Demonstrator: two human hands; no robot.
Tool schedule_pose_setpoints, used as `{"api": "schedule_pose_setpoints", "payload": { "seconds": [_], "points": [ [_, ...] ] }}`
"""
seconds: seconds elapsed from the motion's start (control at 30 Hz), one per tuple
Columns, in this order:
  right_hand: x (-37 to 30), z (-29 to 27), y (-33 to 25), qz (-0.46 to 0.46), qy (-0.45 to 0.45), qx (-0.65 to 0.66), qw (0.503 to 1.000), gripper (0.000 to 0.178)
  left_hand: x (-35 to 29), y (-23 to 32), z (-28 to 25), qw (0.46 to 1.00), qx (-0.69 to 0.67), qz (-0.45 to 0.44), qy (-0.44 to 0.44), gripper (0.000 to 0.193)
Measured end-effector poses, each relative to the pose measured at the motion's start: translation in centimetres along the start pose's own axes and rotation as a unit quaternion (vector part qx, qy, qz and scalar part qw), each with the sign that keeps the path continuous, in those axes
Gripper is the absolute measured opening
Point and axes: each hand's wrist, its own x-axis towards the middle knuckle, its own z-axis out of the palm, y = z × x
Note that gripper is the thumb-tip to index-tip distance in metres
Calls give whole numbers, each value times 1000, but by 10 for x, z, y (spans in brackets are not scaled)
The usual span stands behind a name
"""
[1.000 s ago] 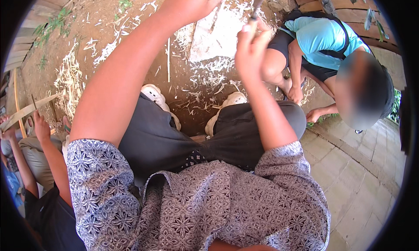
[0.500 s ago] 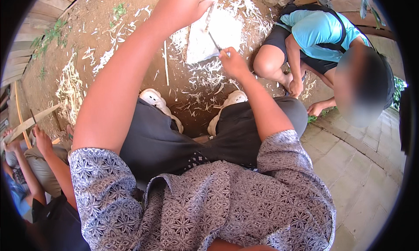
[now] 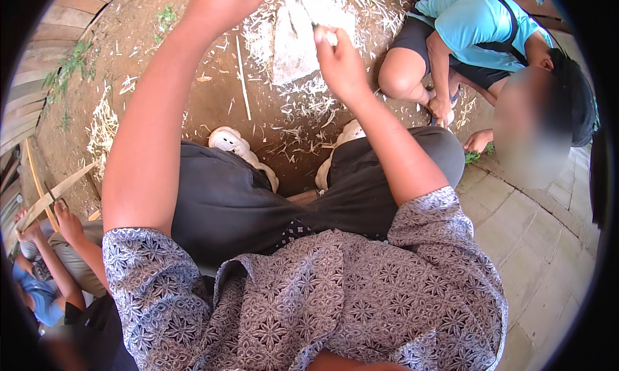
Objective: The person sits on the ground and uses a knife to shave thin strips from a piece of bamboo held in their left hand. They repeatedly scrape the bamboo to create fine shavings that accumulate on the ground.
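My right hand (image 3: 340, 60) is closed around the dark handle of a small knife (image 3: 305, 9), its thin blade pointing up toward the top edge. At the top of the view my left hand (image 3: 235, 0) is closed, its fingertips partly cut off by the edge. A pale thin strip (image 3: 287, 5), which looks like wood or bamboo, runs down from beside those fingers, close to the blade. The brightness hides whether blade and strip touch. Below both hands lies a pale flat-topped block (image 3: 293, 56) with light shavings (image 3: 309, 94) around it.
A person in a turquoise shirt (image 3: 474, 26) crouches at the right. At the lower left another person's hand (image 3: 68, 223) works beside a long pale slat (image 3: 58, 190). A thin stick (image 3: 242, 81) lies on the dirt. Paving (image 3: 529, 242) covers the right side.
My left hand has moved left and up, partly out of view. My right hand has risen slightly with the knife, whose blade now points higher. The slat at left has shifted.
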Motion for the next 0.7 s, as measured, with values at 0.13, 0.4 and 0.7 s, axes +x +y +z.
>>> {"api": "schedule_pose_setpoints", "payload": {
  "seconds": [0.13,0.4,0.7],
  "points": [
    [0,-4,-11,-223,104,199,948,37,1,3,6,1000,-6,-5,-13,9],
    [0,-5,3,51,-15,-63,997,41,5,4,9,999,22,19,26,7],
    [-5,11,21,36,-31,-131,990,44,4,0,15,999,18,-10,37,8]
  ]
}}
